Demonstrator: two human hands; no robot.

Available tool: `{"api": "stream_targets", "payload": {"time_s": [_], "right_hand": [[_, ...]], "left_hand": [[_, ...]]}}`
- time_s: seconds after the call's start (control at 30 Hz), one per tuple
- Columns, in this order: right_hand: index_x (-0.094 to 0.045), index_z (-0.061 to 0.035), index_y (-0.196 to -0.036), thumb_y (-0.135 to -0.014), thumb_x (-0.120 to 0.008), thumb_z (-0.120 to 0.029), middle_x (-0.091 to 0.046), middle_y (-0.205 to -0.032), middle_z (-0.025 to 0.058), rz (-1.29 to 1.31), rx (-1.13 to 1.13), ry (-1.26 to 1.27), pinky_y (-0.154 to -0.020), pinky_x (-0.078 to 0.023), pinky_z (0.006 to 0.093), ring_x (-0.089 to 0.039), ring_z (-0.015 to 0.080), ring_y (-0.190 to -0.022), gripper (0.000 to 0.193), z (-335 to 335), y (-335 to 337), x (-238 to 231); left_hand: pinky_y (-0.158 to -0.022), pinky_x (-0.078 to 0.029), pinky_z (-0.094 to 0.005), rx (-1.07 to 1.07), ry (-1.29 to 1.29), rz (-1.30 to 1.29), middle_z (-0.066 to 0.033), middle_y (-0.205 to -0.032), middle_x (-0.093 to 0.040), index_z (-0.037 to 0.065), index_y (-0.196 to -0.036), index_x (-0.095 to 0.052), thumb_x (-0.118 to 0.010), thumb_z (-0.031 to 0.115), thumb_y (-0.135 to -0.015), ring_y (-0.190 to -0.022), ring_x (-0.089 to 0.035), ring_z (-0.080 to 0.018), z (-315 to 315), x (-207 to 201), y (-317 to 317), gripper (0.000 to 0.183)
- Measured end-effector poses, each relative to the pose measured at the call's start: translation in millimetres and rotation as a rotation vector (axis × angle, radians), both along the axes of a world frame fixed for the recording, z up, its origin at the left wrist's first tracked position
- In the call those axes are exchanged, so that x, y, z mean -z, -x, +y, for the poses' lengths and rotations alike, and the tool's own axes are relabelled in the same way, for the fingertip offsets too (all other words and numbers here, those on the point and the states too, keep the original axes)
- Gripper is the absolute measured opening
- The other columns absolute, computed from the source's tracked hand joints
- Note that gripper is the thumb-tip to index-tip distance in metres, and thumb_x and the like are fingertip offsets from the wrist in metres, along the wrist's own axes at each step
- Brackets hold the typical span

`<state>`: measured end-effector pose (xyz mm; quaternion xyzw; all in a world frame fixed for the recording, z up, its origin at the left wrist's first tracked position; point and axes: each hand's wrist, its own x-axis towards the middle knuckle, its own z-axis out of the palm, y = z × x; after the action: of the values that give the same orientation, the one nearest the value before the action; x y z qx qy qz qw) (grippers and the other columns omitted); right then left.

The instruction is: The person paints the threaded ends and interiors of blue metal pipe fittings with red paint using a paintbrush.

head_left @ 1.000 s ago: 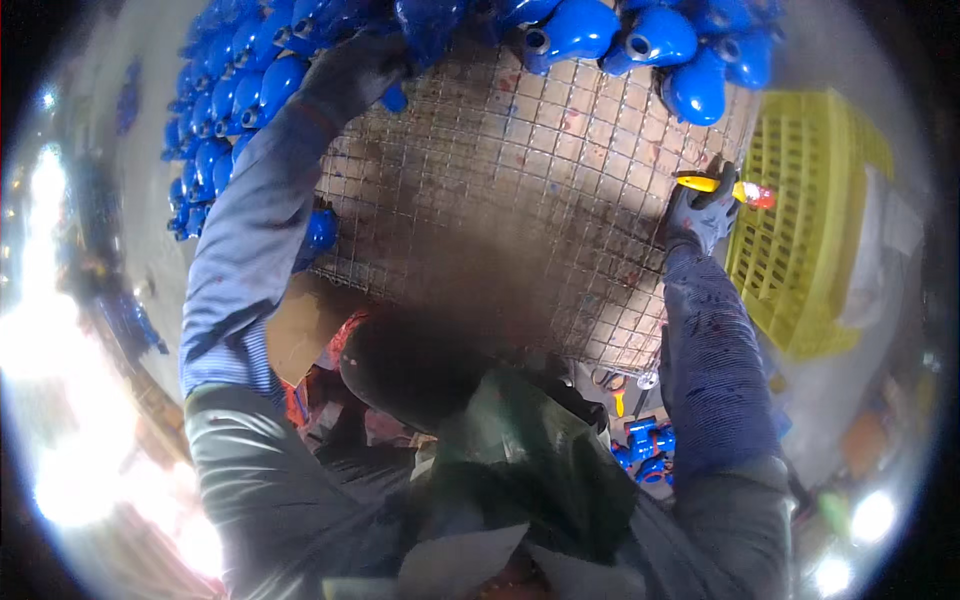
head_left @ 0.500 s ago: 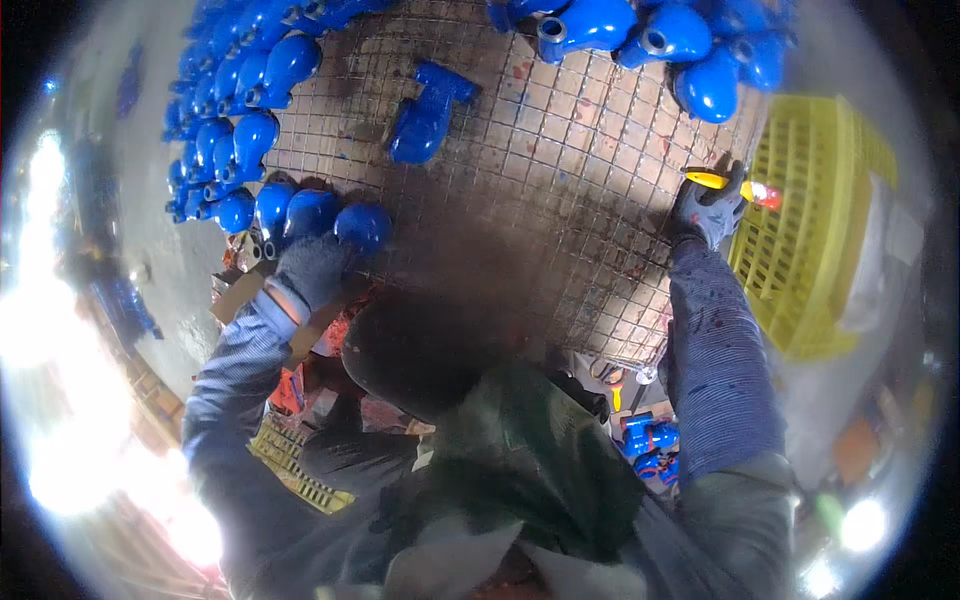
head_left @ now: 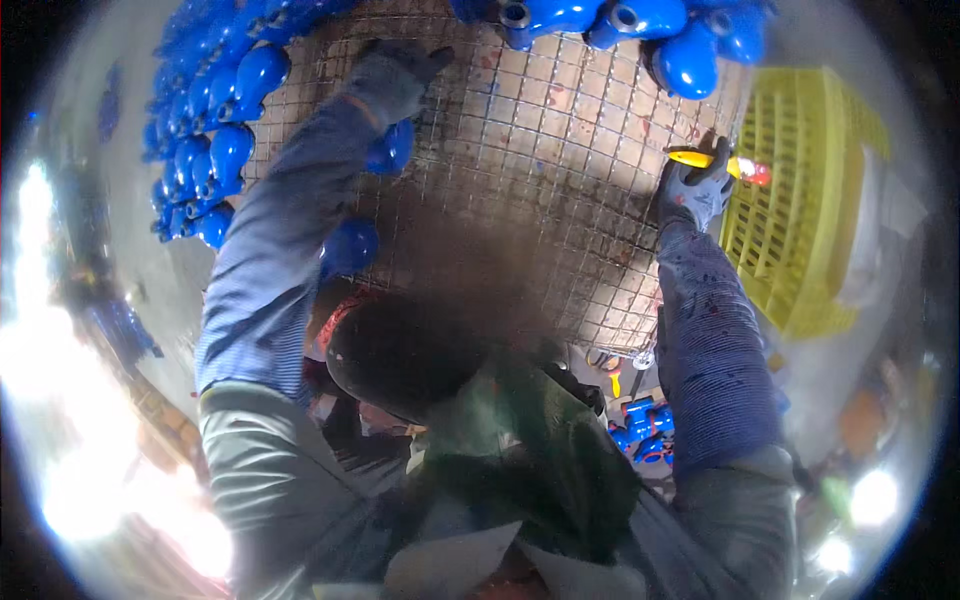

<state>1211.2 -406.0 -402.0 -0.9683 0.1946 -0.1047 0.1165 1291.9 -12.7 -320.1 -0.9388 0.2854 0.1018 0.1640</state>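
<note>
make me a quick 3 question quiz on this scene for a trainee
1. True or false: the right hand holds a yellow tool at the edge of the mesh table.
2. What does the left hand rest on? A) the yellow crate B) the mesh table C) a blue part
3. Fill in: the yellow crate stands to the person's ____ of the table.

Key
1. True. The gloved right hand grips the tool near the crate.
2. B. The gloved left hand lies flat on the mesh, with blue parts to its left.
3. Right.
</note>
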Motion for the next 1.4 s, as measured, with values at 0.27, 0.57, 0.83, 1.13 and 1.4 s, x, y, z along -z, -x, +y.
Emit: {"api": "stream_targets", "payload": {"time_s": [0.27,0.57,0.83,1.13,1.4], "right_hand": [[-0.025,-0.0238,-0.143,-0.076,-0.065,-0.035,-0.039,-0.137,0.0214,0.141,0.055,-0.13,-0.11,-0.022,0.0516,-0.028,0.0442,-0.131,0.079,-2,-2,-4],[-0.033,-0.0214,-0.141,-0.076,-0.063,-0.035,-0.051,-0.122,0.0191,0.064,0.048,0.004,-0.101,-0.032,0.0489,-0.041,0.0384,-0.119,0.073,1,-2,-1],[-0.024,-0.027,-0.145,-0.075,-0.066,-0.035,-0.04,-0.136,0.0204,0.162,0.081,-0.104,-0.111,-0.021,0.05,-0.03,0.0421,-0.131,0.082,-4,-3,-4],[-0.026,-0.0253,-0.143,-0.074,-0.065,-0.031,-0.041,-0.136,0.0174,0.202,0.078,-0.138,-0.105,-0.026,0.0545,-0.036,0.0422,-0.124,0.08,-3,-1,-4],[-0.032,-0.0213,-0.141,-0.074,-0.066,-0.037,-0.048,-0.127,0.0186,0.06,-0.001,-0.001,-0.108,-0.023,0.0489,-0.04,0.0344,-0.124,0.076,-5,-3,5]], "left_hand": [[-0.059,-0.051,-0.0424,-0.2,0.407,0.115,-0.0113,-0.083,-0.064,0.013,-0.094,-0.062,-0.054,0.033,-0.088,-0.071,-0.063,-0.0318,28,-71,92,0.022],[-0.064,-0.05,-0.0437,-0.016,0.055,0.351,-0.0154,-0.078,-0.063,0.008,-0.092,-0.067,-0.062,0.035,-0.083,-0.079,-0.062,-0.0327,4,-90,168,0.029],[-0.089,-0.046,-0.0456,-0.014,0.631,-0.479,-0.0174,-0.111,-0.059,0.01,-0.112,-0.06,-0.069,0.052,-0.072,-0.103,-0.057,-0.0387,-58,-38,-30,0.058],[-0.075,-0.052,-0.0477,-0.247,0.501,-0.163,-0.0154,-0.094,-0.063,0.014,-0.101,-0.062,-0.068,0.049,-0.075,-0.085,-0.063,-0.0366,-90,-14,-37,0.044],[-0.063,-0.051,-0.0461,-0.307,0.715,0.143,-0.0144,-0.081,-0.06,0.016,-0.087,-0.061,-0.067,0.038,-0.075,-0.073,-0.062,-0.0358,-72,-50,73,0.026]]}}
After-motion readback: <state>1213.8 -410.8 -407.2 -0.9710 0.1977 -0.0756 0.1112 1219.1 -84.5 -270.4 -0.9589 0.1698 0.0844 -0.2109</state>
